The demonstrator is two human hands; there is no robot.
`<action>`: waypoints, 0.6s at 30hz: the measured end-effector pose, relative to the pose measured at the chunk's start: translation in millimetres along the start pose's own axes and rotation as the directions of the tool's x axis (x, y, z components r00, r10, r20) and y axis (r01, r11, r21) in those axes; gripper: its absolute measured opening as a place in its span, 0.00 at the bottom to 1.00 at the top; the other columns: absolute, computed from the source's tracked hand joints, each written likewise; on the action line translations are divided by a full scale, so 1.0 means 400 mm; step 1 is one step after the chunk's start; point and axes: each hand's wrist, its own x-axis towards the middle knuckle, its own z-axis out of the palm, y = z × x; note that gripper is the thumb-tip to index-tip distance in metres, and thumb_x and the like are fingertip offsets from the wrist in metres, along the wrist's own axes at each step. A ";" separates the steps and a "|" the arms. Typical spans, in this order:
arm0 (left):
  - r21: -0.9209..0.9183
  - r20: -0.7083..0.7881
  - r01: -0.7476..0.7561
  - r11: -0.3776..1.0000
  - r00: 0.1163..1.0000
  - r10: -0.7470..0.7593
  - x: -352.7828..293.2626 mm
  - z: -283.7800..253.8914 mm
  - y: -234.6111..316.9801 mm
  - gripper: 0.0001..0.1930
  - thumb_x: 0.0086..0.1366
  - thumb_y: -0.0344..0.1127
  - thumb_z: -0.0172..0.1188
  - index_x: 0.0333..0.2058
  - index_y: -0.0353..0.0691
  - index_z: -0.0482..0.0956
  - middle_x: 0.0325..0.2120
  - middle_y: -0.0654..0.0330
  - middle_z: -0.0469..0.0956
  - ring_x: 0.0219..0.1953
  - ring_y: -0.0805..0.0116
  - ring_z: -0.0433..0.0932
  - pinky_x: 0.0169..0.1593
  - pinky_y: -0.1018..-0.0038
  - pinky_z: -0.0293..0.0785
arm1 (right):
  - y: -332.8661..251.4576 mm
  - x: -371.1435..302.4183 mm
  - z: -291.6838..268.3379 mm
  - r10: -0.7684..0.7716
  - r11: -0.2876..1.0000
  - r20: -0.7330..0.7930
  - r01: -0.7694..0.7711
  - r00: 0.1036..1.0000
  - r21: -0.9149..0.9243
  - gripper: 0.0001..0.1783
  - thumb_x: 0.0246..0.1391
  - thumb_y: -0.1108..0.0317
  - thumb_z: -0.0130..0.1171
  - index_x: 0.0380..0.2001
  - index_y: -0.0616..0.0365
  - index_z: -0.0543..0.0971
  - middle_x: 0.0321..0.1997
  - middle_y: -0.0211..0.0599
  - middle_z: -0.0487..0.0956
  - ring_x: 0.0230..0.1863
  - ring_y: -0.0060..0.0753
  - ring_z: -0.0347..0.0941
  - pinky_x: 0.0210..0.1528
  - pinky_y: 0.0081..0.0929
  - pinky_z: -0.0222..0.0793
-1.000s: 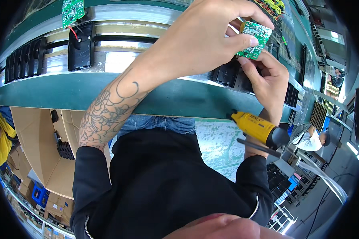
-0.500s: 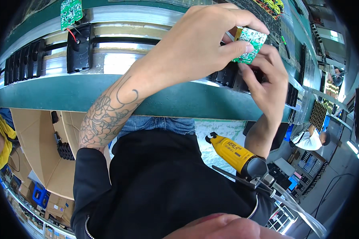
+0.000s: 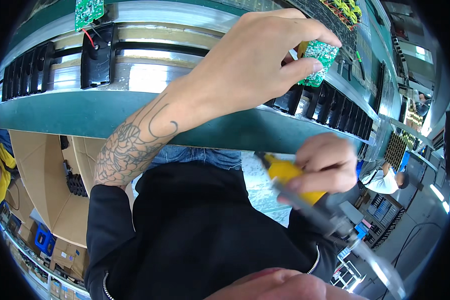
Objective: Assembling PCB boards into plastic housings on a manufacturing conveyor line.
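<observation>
My left hand (image 3: 270,60) is closed on a small green circuit board (image 3: 321,56), pinching it between thumb and fingers above the bench rail. The solder-dotted side of the board shows. My right hand (image 3: 327,162) is wrapped round a yellow air nipper (image 3: 283,172) in front of the bench edge. Motion blurs this hand and the tool, whose dark tip points up and left. A clear hose (image 3: 380,270) runs from its back end. Below the board, black plastic housings (image 3: 335,107) stand in a row on the rail.
On the rail at left, another black housing (image 3: 97,57) is wired to a green board (image 3: 88,12). More housings (image 3: 27,72) stand farther left. An open cardboard box (image 3: 40,175) is below the bench. Yellow wound parts (image 3: 342,11) lie at the far right; a person (image 3: 382,180) is beyond.
My right hand has left the circuit board, come down toward me and closed round the yellow air nipper. My left hand still holds the board, now slightly lower.
</observation>
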 end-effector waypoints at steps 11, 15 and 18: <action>-0.009 -0.044 0.021 1.000 0.999 -0.021 -0.009 0.009 0.003 0.12 0.60 0.29 0.63 0.44 0.40 0.83 0.29 0.59 0.78 0.25 0.64 0.73 0.30 0.70 0.69 | 0.101 0.020 -0.063 -0.073 0.951 -0.868 -0.227 0.491 -0.208 0.24 0.44 0.70 0.64 0.48 0.60 0.75 0.50 0.58 0.80 0.26 0.27 0.73 0.27 0.17 0.69; 0.020 -0.028 0.027 0.999 0.999 -0.027 -0.010 0.003 0.006 0.12 0.59 0.28 0.63 0.43 0.39 0.83 0.30 0.58 0.78 0.26 0.63 0.74 0.31 0.70 0.71 | 0.120 0.040 -0.042 -0.071 0.879 -0.890 -0.395 0.450 -0.269 0.26 0.42 0.71 0.66 0.48 0.63 0.75 0.45 0.56 0.82 0.31 0.35 0.79 0.34 0.23 0.74; 0.035 -0.010 0.038 0.999 0.999 -0.037 -0.009 -0.001 0.011 0.12 0.59 0.27 0.62 0.43 0.39 0.83 0.31 0.57 0.78 0.27 0.62 0.76 0.32 0.70 0.72 | 0.126 0.043 -0.039 -0.068 0.825 -0.872 -0.465 0.485 -0.323 0.29 0.40 0.71 0.69 0.48 0.66 0.74 0.40 0.53 0.83 0.36 0.42 0.84 0.42 0.30 0.79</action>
